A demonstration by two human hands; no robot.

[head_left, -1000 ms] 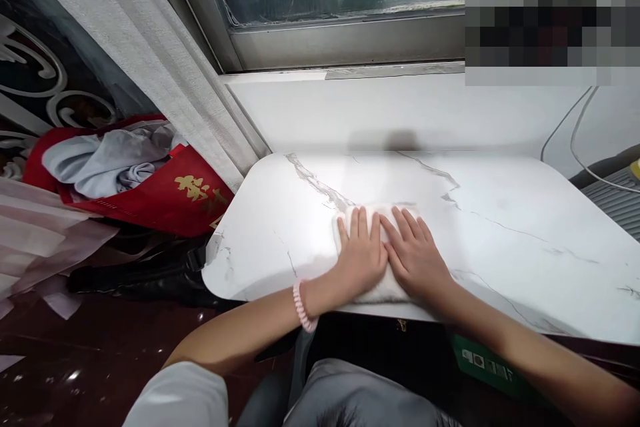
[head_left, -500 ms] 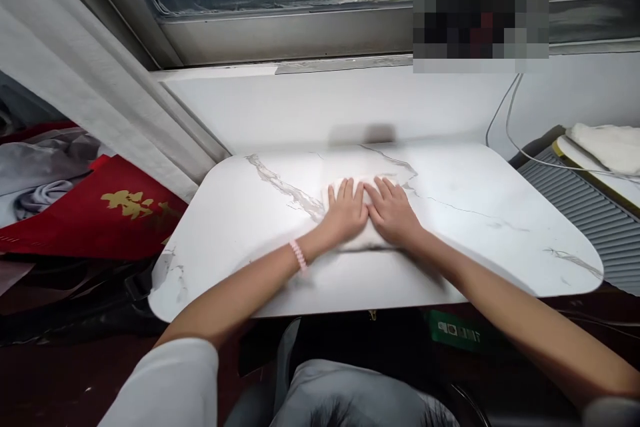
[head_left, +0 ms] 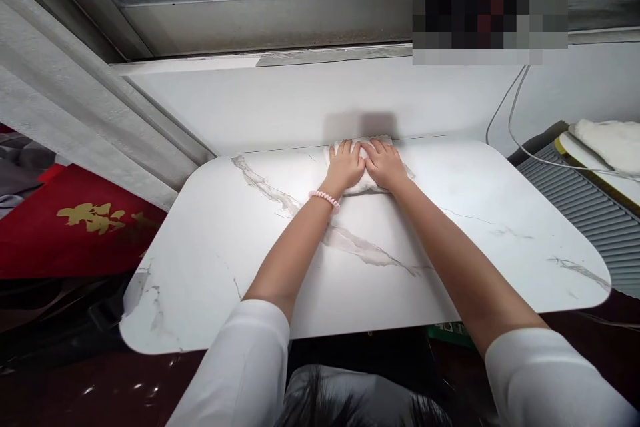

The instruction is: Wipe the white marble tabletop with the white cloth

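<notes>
Cloth [head_left: 367, 184] lies near the far edge of the marbled table [head_left: 200, 247], beneath left hand [head_left: 346, 168] and right hand [head_left: 386, 165], both spread flat, palms down, side by side.

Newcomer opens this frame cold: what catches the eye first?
Probably the left hand, with a pink bracelet at its wrist, and the right hand, side by side on a white cloth near the far edge of the marbled table. Next, the red bag with gold marks, left of the table.
</notes>
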